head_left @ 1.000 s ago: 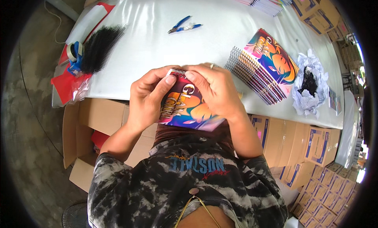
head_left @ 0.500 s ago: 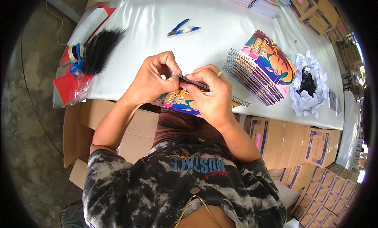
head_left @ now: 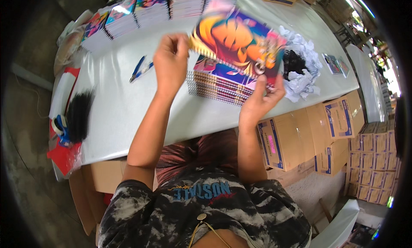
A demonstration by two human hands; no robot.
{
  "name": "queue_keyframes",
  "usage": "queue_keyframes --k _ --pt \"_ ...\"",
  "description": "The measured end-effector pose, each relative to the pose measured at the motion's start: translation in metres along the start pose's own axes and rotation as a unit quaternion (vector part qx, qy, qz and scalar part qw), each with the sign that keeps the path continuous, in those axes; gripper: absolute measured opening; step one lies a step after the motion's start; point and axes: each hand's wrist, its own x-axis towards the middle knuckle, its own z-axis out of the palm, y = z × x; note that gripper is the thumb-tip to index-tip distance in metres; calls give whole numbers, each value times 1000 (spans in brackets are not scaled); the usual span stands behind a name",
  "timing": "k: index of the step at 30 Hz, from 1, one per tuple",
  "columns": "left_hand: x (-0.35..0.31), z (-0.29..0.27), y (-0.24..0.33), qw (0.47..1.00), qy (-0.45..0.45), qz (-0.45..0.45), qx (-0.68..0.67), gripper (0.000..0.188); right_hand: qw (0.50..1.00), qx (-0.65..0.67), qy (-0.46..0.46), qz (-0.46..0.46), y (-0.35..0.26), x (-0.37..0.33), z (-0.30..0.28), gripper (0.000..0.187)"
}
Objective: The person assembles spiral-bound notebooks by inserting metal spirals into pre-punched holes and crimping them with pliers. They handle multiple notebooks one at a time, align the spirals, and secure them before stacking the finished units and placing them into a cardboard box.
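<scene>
A spiral-bound notebook point(head_left: 231, 40) with a bright illustrated cover, smeared by motion, is tilted above a stack of similar notebooks point(head_left: 223, 90). My right hand point(head_left: 262, 100) grips its lower right corner, thumb on the cover and fingers underneath. At the notebook's left edge is my left hand point(head_left: 171, 61), closed with curled fingers. Whether it pinches that edge or only lies beside it, I cannot tell. Black wire coils run along the near side of the stack. Blue-handled cutting pliers point(head_left: 140, 69) lie on the table left of my left hand.
The white-covered table point(head_left: 124, 119) bears black plastic coils point(head_left: 80, 115), a blue tape dispenser point(head_left: 61, 129) and red sheeting point(head_left: 62, 156) at left. Crumpled paper point(head_left: 304, 44) holding black pieces lies at right. Bound book piles point(head_left: 152, 12) line the far edge. Cardboard boxes point(head_left: 296, 138) stand below the right side.
Both hands have left the coil's end near the table's front edge. The notebook has been carried up and right over the stack. My view has turned, shifting the table's things.
</scene>
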Motion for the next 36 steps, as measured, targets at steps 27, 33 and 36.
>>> queue_keyframes --k 27,33,36 --pt "18 36 -90 755 -443 -394 -280 68 783 186 -299 512 59 73 -49 52" --pt "-9 -9 -65 780 -419 -444 -134 47 811 193 -242 496 18 15 -59 38" --pt "-5 -15 -93 732 -431 -493 -191 39 792 200 -242 524 16 4 -62 34"
